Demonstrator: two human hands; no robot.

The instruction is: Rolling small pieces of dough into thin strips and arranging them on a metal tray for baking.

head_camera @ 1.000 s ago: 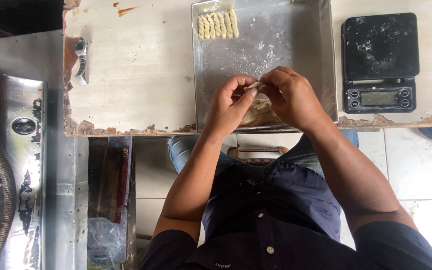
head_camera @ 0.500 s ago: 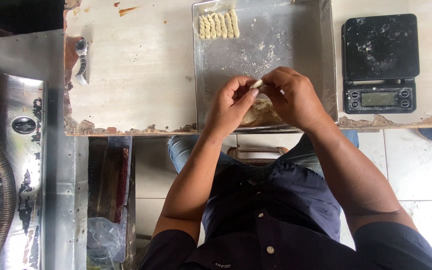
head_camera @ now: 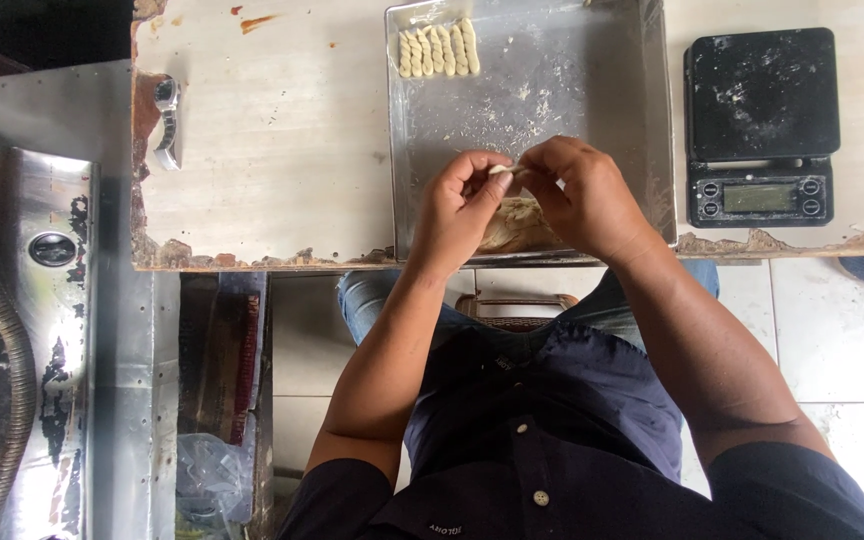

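Observation:
My left hand and my right hand meet over the near end of a metal baking tray. Between their fingertips they pinch a small pale piece of dough. Under the hands a lump of dough rests on the tray, partly hidden. In the tray's far left corner lies a row of several twisted dough pieces. Flour dusts the tray's floor.
A black digital scale stands right of the tray on the worn white table. A wristwatch lies near the table's left edge. A steel machine with a ribbed hose fills the left side.
The hands stay over the tray's near end. Their fingers have shifted slightly while working the small dough piece between them.

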